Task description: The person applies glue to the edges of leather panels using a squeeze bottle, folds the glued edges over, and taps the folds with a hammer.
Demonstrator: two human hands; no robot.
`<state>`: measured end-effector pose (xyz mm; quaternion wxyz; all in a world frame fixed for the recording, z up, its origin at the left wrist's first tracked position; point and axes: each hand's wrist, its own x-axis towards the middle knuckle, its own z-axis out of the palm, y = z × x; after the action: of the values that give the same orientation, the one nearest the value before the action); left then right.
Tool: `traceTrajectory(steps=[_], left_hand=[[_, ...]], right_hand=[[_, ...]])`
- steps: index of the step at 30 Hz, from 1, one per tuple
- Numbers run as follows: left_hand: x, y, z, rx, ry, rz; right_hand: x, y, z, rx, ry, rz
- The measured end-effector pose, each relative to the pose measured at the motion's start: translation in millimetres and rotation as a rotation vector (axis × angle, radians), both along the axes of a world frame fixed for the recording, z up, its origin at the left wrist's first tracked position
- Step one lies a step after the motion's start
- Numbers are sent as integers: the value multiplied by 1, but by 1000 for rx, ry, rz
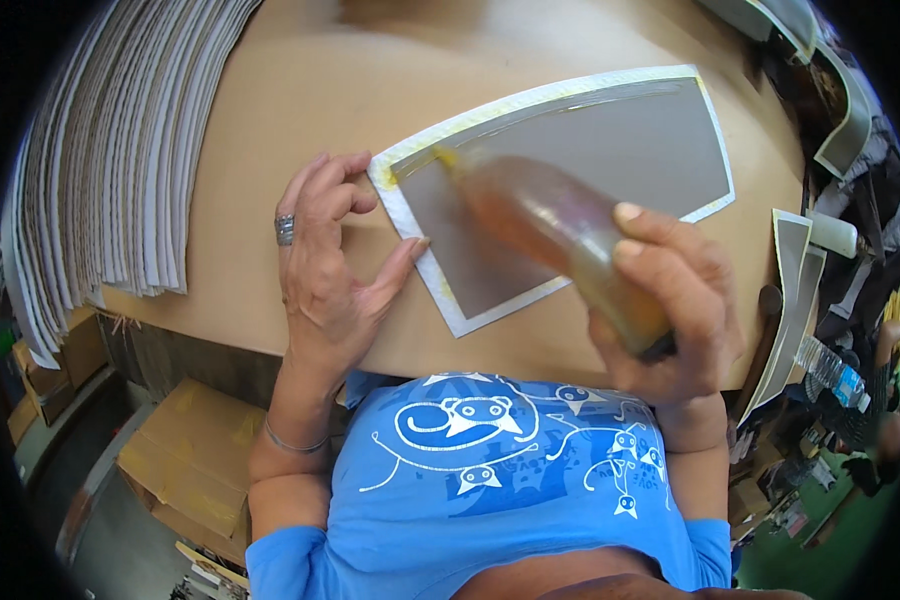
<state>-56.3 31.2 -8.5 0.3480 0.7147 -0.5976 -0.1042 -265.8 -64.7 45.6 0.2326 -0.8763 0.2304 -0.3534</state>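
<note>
My right hand (675, 300) is wrapped round an amber squeeze bottle (545, 215), tilted with its yellow nozzle (445, 155) pointing to the upper left. The nozzle tip is over the top left part of a curved grey panel (630, 145) with a white border, which lies on the table. A shiny line runs along the panel's upper edge, and yellowish smears mark its top left corner. My left hand (330, 250) rests beside the panel's left end, fingers spread and curved, with fingertips at the white border. A ring and a bracelet are on that side.
A tall stack of grey and white sheets (135, 140) stands at the left of the tan table (260, 120). Below it is a cardboard box (195, 450). Curved panel pieces (785, 290), a clear plastic bottle (830, 370) and dark clutter crowd the right edge.
</note>
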Motion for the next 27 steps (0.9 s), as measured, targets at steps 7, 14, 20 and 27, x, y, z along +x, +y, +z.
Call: traceTrajectory(steps=[7,14,20,27], left_hand=[[1,2,-1,40,-38,11],[-11,-6,22,45,-329,-34],[-55,-73,55,101,-395,-713],[-119,-206,22,60,-546,-1040]], right_hand=[[-35,-27,-7,-192,9,-247],[-85,-63,-22,-69,-189,-652],[-128,-83,-34,783,-1058,-557],[-132,-81,-44,1287,-1570,-111]])
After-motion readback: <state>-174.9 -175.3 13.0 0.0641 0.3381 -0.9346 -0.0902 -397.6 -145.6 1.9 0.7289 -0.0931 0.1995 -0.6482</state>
